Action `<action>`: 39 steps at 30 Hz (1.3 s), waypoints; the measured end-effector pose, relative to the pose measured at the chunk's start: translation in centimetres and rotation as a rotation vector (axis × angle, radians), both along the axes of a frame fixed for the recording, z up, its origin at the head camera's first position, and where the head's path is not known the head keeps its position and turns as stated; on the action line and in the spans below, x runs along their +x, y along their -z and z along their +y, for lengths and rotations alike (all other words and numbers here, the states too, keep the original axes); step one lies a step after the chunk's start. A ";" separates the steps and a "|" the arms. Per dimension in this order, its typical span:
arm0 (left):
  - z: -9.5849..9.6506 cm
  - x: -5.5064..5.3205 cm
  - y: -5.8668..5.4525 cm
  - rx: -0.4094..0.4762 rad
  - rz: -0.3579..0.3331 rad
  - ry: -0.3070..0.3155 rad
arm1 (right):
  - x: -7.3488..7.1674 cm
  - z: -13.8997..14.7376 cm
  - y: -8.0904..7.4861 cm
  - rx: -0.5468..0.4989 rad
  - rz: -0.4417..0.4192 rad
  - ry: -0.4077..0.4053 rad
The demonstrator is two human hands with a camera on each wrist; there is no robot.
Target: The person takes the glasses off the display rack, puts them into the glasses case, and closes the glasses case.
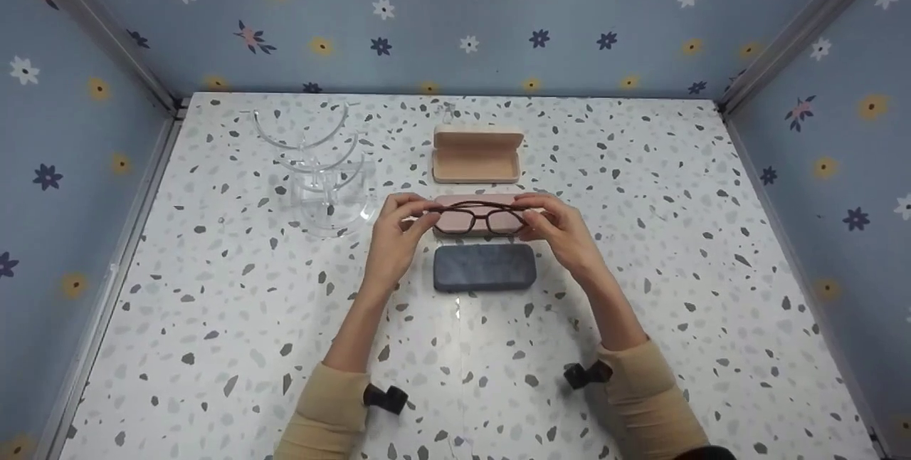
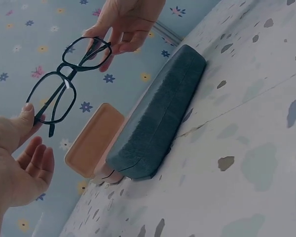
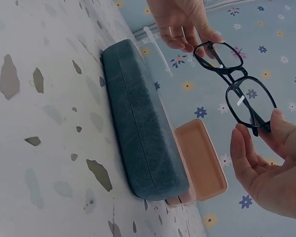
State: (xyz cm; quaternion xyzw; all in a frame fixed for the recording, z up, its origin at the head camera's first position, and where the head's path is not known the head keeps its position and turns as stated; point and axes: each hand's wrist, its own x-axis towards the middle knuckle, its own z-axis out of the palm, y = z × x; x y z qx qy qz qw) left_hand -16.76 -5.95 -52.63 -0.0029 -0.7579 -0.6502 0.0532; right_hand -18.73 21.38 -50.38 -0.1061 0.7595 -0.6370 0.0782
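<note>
A pair of dark-framed eyeglasses (image 1: 481,218) is held up between both hands, its temples folded behind the lenses. My left hand (image 1: 398,236) pinches the left end of the frame between thumb and fingers. At the other end my right hand (image 1: 566,232) pinches the hinge corner. Beneath the glasses in the head view lies a closed pink glasses case (image 1: 455,200), partly covered by them. Nearer to me is a closed dark blue-grey glasses case (image 1: 485,268), which shows as teal (image 2: 155,113) in the left wrist view. Both wrist views show the glasses raised above the cases.
Behind the pink case an open glasses case (image 1: 475,166) with a peach lining has its lid up. A clear acrylic display stand (image 1: 329,182) with curved arms stands to the left. Flowered blue panels (image 1: 455,18) border the speckled tabletop (image 1: 676,268).
</note>
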 end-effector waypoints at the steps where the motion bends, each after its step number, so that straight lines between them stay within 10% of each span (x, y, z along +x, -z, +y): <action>1: 0.0 -0.3 -0.1 -0.007 -0.002 0.006 | -0.2 0.0 -0.1 -0.002 -0.005 -0.002; 11: 0.0 -3.5 -1.2 -0.098 -0.012 0.091 | -3.6 0.4 -0.4 0.015 -0.051 0.064; 26: 0.0 -9.5 -0.5 -0.244 -0.140 0.068 | -9.7 0.5 0.5 0.197 -0.115 0.088; 39: 0.0 -12.4 0.6 -0.292 -0.159 0.093 | -13.5 1.1 1.8 0.365 -0.157 0.061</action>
